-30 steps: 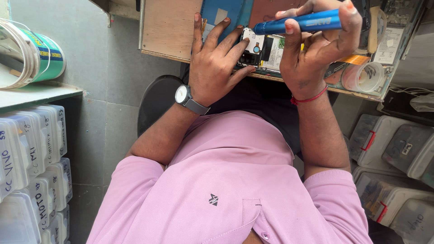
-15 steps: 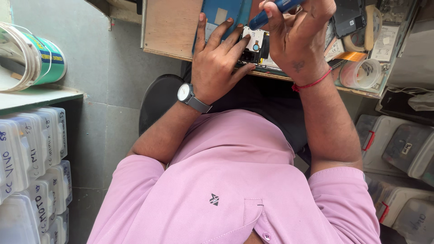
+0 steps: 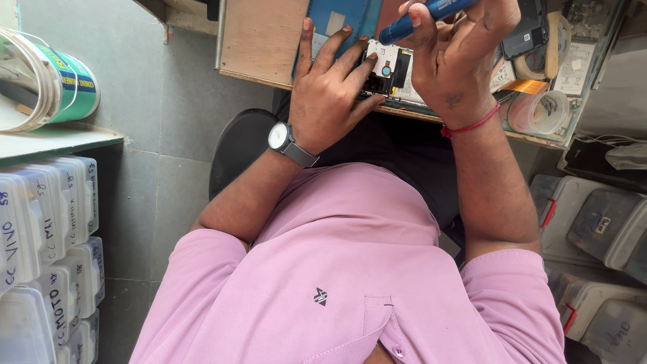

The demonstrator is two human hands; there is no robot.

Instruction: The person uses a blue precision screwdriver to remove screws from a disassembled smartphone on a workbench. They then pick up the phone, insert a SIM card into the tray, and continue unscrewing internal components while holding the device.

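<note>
- At the near edge of the wooden table, an opened phone lies flat, back cover off, just right of the left hand.
- Left hand: fingers spread, palm down, pressing on the phone's left part to pin it; nothing gripped. Watch on that wrist.
- Right hand: closed around a blue screwdriver, which angles down towards the phone's upper part. Tip hidden behind the fingers; contact with the phone cannot be told.
- Judgement, step in hand: working a small fastener or part inside the phone. To do it well: keep the left hand's pressure steady so the phone does not slide off the table edge, hold the screwdriver square to the part, use light force.
- Phone appearance: white inner frame, dark components, a small round blue-ringed part near the left fingertips.
- Right of the phone: a tape roll and loose dark parts on the table.
</note>
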